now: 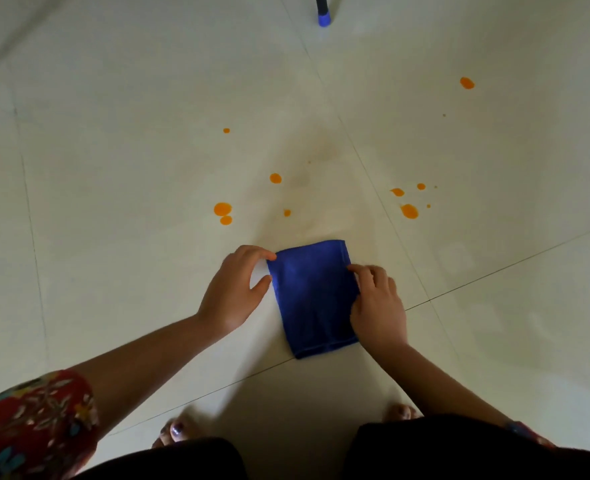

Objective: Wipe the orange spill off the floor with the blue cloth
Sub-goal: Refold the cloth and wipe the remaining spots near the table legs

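Looking down from your head, you see the blue cloth point(314, 299) folded flat on the floor point(113, 168), just in front of your feet. Its long side runs from near to far.

Your left hand point(238, 289) is at the cloth's far left corner. Finger and thumb are curled toward the edge and seem to pinch it, but it is hard to be sure. Your right hand point(378, 306) lies on the right edge with bent fingers that seem to press or grip the cloth. You cannot tell which.

The orange spill point(222, 209) is many small drops, not one puddle. All of them are farther away than the cloth. One bunch is far and to the left, near your left hand. Another bunch point(409, 211) is far and to the right. One drop point(467, 83) sits well apart, far right. So the cloth probably has to slide away from you.

A blue-tipped pole point(324, 15) at the top is cut off. Your clothes hide the floor nearest you.
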A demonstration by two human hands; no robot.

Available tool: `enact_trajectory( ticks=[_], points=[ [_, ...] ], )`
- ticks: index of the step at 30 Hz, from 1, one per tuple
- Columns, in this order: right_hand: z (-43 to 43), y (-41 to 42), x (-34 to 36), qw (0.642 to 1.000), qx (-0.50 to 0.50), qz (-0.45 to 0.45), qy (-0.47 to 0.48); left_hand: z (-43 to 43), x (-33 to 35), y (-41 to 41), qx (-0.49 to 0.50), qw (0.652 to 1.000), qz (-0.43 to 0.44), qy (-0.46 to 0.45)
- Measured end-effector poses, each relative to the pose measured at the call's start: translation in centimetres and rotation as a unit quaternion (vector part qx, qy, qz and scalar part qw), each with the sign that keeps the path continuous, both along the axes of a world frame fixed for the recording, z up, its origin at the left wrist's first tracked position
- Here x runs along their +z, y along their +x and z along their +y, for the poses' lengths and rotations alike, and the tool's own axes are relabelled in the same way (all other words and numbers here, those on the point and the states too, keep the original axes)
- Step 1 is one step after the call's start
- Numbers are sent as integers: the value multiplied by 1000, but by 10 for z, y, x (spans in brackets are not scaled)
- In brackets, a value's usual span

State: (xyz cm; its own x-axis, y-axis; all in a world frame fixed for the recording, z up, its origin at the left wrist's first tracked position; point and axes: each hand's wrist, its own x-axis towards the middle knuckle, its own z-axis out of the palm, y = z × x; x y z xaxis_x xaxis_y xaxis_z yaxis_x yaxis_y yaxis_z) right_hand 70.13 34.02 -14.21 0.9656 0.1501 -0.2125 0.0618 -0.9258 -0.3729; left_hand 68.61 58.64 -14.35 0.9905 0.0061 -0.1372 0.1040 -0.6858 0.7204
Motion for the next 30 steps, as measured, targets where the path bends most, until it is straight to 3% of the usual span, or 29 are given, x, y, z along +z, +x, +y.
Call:
enact_trajectory(
  ticks=[3,6,8,14,19,24,26,28,30],
  points=[
    [19,-1,1,995,87,-52,8,19,-10,-8,-36,994,-58,81],
    [44,-14,-18,965,242,-16,-95,39,-22,-14,-22,992,-65,106],
    [38,-14,-34,948,286,-32,-137,50,-27,-17,12,990,-60,125],
    [25,78,-42,951,264,-54,-154,104,-37,-2,143,969,-44,198],
    [54,110,-52,946,241,-66,-206,122,-51,13,191,956,-7,223],
    [36,96,-44,861,474,-81,-164,121,-52,12,192,958,3,215],
    [46,121,-45,914,363,-85,-158,122,-52,12,186,959,8,216],
    [76,159,-48,973,162,-69,-150,123,-52,14,175,960,10,217],
    [112,171,-46,983,102,-56,-140,123,-52,15,172,962,6,212]
  ],
)
